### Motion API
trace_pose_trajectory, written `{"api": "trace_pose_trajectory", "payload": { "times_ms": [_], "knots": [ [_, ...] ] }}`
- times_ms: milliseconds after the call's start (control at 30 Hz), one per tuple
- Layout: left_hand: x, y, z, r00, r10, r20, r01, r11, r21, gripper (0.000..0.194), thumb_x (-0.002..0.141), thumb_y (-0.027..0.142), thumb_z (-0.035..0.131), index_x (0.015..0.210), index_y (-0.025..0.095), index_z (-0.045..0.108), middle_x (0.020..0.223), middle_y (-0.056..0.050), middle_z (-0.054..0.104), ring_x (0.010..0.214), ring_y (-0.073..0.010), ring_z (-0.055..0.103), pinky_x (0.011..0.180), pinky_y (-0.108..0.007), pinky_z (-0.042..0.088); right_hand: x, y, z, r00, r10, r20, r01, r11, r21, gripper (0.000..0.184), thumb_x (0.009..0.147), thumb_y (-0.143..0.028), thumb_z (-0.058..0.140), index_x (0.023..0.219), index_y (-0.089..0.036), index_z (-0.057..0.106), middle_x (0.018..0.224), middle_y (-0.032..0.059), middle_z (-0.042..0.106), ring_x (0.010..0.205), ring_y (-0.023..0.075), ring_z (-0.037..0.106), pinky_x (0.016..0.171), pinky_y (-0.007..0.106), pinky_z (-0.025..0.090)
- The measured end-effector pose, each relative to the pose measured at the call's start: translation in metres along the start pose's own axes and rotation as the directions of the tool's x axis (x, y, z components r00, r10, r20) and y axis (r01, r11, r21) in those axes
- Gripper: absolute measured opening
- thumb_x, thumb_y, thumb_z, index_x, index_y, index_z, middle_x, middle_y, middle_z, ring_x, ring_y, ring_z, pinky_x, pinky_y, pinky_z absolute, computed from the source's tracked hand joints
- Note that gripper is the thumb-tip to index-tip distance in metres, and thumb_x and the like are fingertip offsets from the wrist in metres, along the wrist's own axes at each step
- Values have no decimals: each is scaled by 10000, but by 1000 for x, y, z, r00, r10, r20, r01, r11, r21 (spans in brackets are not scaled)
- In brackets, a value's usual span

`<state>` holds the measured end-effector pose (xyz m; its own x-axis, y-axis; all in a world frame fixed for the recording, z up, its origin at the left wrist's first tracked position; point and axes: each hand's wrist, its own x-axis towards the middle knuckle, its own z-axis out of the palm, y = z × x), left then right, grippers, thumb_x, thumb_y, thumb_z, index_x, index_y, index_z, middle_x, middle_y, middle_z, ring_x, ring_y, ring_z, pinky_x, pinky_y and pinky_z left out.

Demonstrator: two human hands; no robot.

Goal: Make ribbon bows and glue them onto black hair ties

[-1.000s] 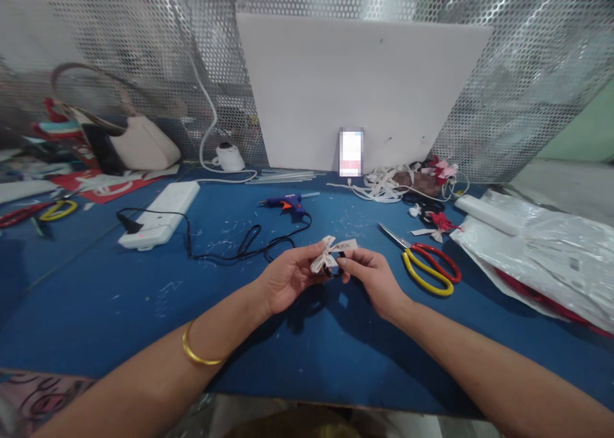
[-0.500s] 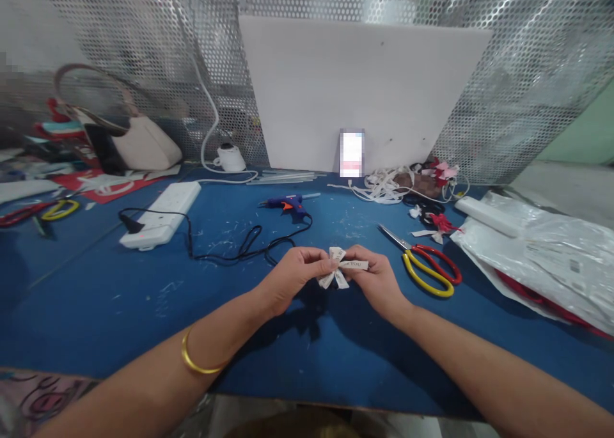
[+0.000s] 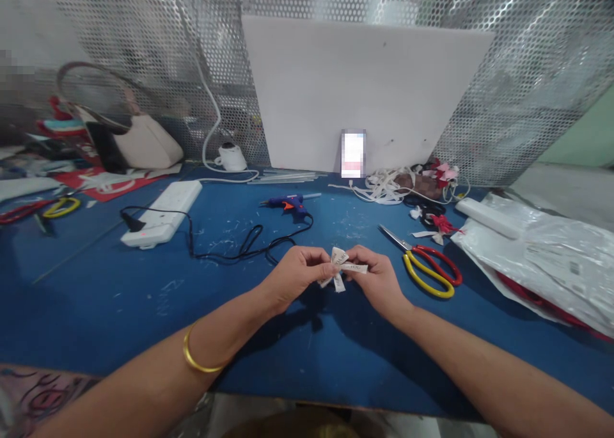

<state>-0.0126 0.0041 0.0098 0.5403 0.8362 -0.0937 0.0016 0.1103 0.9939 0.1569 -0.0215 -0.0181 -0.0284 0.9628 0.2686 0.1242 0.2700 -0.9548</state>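
A small white ribbon bow (image 3: 339, 258) with dark printed letters is held above the blue table between both hands. My left hand (image 3: 300, 273) pinches its middle, thumb in front. From the other side my right hand (image 3: 377, 275) grips the bow, with one printed tail lying across its fingers. The fingertips behind the bow are hidden. Scissors (image 3: 426, 270) with one red and one yellow handle lie to the right of my right hand. Beyond my left hand rests a blue glue gun (image 3: 288, 203) with an orange trigger and a glue stick in its back.
A white power strip (image 3: 165, 213) with a black plug is at the left, its cord crossing the table. A phone (image 3: 354, 153) leans on a white board (image 3: 369, 86). Ribbons (image 3: 386, 185) lie at the back, plastic packaging (image 3: 551, 252) at the right, a handbag (image 3: 148, 142) far left.
The ribbon bow has turned slightly in the fingers, so its upper loop now tilts to the right and shows more lettering. Both hands stay in nearly the same place.
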Motion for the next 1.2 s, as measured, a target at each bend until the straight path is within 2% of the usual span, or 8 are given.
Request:
{"api": "trace_pose_trajectory", "payload": {
  "times_ms": [133,300,367,533,767,967,1200],
  "knots": [
    [0,0,0,1000,-8,-18,9,1000,9,293,744,392,679,629,129,621,578,15,555,574,-89,436,587,-226,312,0,1,0,1000,3,3,-3,1000,14,48,713,-169,639,675,-190,661,632,-25,538,570,106,493,542,223,398],
    [1,-1,-1,999,-25,-35,27,999,40,321,721,427,684,622,128,622,554,11,551,540,-90,430,543,-226,309,0,4,-2,993,-114,25,116,983,-145,52,757,-191,644,714,-190,673,658,-10,548,613,118,495,581,239,382],
    [1,-2,0,999,-23,-42,24,999,44,318,705,423,691,612,128,618,535,15,538,519,-86,416,519,-222,293,0,4,-2,991,-125,38,130,975,-180,63,773,-211,642,723,-190,673,676,-1,559,628,125,506,589,245,386],
    [1,-1,0,999,-3,-53,6,998,64,330,694,439,699,606,132,615,534,24,519,522,-84,404,524,-219,289,0,4,-2,995,-101,29,104,979,-173,65,762,-243,652,719,-198,669,660,-4,554,604,124,497,574,245,387],
    [1,-1,0,998,1,-57,2,998,66,333,729,456,666,624,142,634,594,24,553,585,-93,445,589,-216,323,1,2,-1,999,39,-28,-40,999,-6,31,713,-210,651,688,-192,654,643,-23,530,572,110,490,537,227,384],
    [1,1,0,997,31,-67,-25,996,89,301,693,396,704,584,134,606,549,30,501,557,-90,390,555,-222,290,1,1,0,999,40,-10,-40,999,-27,60,703,-189,634,724,-191,690,634,-21,549,586,116,494,554,231,388],
    [0,1,1,999,7,-47,-3,996,84,325,719,446,669,640,138,607,619,9,526,588,-103,420,564,-221,316,1,2,0,999,30,-15,-31,998,-45,43,706,-194,637,712,-195,680,658,-15,555,609,120,500,568,235,387]
  ]
}}
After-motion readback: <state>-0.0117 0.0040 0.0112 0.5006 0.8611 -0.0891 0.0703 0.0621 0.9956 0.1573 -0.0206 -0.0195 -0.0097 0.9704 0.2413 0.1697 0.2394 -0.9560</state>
